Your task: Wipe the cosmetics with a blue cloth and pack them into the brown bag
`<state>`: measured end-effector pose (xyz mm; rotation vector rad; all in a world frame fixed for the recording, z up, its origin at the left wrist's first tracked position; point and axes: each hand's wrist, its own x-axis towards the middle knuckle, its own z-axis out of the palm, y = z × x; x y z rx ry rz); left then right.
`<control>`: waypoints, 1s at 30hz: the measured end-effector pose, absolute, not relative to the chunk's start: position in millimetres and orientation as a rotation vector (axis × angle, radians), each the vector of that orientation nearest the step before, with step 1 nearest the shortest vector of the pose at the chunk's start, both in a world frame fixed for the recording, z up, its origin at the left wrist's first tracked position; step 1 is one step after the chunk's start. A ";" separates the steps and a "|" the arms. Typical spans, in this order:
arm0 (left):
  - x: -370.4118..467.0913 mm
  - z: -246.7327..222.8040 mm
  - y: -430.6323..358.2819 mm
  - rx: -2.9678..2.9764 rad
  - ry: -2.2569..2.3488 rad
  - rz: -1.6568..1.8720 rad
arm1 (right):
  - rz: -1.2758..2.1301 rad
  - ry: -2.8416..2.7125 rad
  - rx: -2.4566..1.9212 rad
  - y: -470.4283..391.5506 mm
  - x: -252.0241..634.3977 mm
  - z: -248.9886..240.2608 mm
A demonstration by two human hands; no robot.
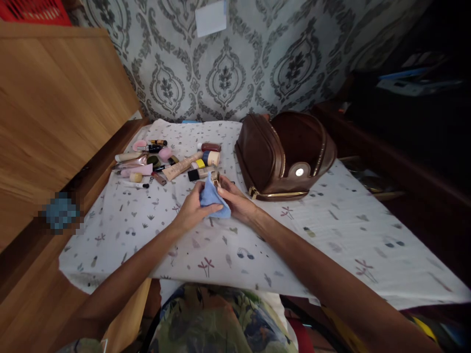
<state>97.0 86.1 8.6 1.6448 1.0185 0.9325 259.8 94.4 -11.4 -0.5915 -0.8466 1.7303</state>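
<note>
Blue soft-fabric cloth [214, 200]: held bunched up over the white printed tablecloth [184, 255]. From my end of the feed I can't tell if it's brushing the surface.
Left hand [192, 208]: grasping the cloth, thumb laid across the near side.
Right hand [236, 198]: fingers closed on a small hard item with a gold-toned end [216, 180], which pokes up past the cloth's far edge. Too small for me to say what it is.
How far along: I'd call it mid-wipe on this one piece, and I'd guess it isn't finished, since neither hand has let go. Of the other bits lying out, honestly no clue which are done and which are left; nothing I can see marks them either way.
Makeup just past the hands: a short flat bottle with a black cap [198, 173], a long beige squeeze tube [180, 168] and a dark red bottle with a white cap [211, 147], all lying down.
Makeup further left: a pink rounded sponge [165, 154] and a thin white stick with a dark tip [136, 185], in a loose cluster with more tubes.
Brown leather-look bag with gold zips [257, 152]: right of the hands, gaping open. Inside is too dark for me to judge contents.
Backdrop: grey patterned wallpaper [224, 73], plus a plain wooden panel [66, 73] off left.
</note>
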 end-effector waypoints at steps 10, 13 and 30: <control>85.0 3.8 101.0 1.481 0.976 1.178 | 1.694 -1.066 -0.620 96.5 261.7 -14.2; 83.7 10.8 105.8 1.526 0.992 1.192 | 1.582 -1.242 -0.668 98.3 262.6 -14.2; 84.7 -8.7 124.7 1.670 1.192 1.327 | 1.701 -1.094 -0.651 101.1 266.3 -16.9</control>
